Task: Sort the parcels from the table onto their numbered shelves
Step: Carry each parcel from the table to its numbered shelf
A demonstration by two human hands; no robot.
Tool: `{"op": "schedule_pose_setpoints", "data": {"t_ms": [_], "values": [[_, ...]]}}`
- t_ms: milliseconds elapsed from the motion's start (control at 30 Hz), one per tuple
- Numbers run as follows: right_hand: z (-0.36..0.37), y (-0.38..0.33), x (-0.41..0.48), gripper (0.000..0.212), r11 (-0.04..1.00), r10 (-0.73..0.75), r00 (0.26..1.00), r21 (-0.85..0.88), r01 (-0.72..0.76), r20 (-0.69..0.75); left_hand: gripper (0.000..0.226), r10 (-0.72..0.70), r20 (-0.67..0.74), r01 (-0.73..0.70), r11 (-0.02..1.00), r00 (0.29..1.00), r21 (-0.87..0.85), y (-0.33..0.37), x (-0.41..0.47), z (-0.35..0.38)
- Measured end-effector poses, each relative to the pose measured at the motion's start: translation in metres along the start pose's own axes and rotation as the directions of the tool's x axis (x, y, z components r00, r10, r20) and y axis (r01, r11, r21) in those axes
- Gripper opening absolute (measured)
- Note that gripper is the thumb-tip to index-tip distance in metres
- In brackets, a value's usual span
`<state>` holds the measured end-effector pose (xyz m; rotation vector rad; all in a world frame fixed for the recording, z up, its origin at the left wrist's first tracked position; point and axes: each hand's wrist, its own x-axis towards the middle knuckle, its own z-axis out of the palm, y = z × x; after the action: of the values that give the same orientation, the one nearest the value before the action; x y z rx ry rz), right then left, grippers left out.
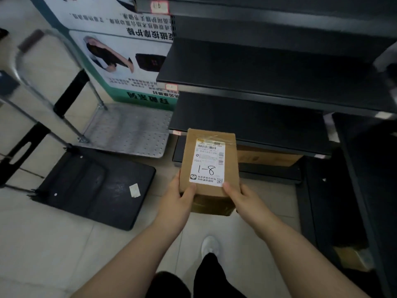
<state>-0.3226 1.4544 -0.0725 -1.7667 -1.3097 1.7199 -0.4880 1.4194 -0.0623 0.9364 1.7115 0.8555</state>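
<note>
A brown cardboard parcel [209,147] with a white label handwritten "1-8" is held in front of me above the floor. My left hand [179,197] grips its near left corner, thumb on top. My right hand [241,197] grips its near right corner, thumb on the label's edge. Just beyond the parcel stands a dark shelf unit [268,125] with several bare tiers and small red-edged number tags [159,6] on the shelf fronts. The lowest tier holds another cardboard box [268,157].
A silver platform trolley [133,132] and a black folded trolley [94,186] lie on the tiled floor at left. A printed poster board [120,50] leans behind them. Another dark shelf unit [365,190] stands at right. My white shoe [210,246] is below the parcel.
</note>
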Motion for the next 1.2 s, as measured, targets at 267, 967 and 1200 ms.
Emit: {"op": "schedule_pose_setpoints", "data": {"t_ms": [267, 967, 1200], "values": [[0.012, 0.004, 0.099, 0.042, 0.998, 0.027, 0.997, -0.05, -0.024, 0.074, 0.035, -0.069, -0.015, 0.069, 0.996, 0.997, -0.052, -0.039, 0.096, -0.002], [0.111, -0.001, 0.395, 0.051, 0.997, -0.07, 0.994, -0.05, 0.066, -0.086, 0.054, 0.011, 0.041, -0.012, 1.0, 0.999, 0.019, -0.146, 0.402, -0.049], [0.101, 0.009, 0.457, 0.065, 0.986, -0.092, 0.994, -0.148, 0.083, -0.058, 0.057, 0.09, 0.04, -0.098, 0.934, 0.995, 0.342, -0.147, 0.469, -0.03]]}}
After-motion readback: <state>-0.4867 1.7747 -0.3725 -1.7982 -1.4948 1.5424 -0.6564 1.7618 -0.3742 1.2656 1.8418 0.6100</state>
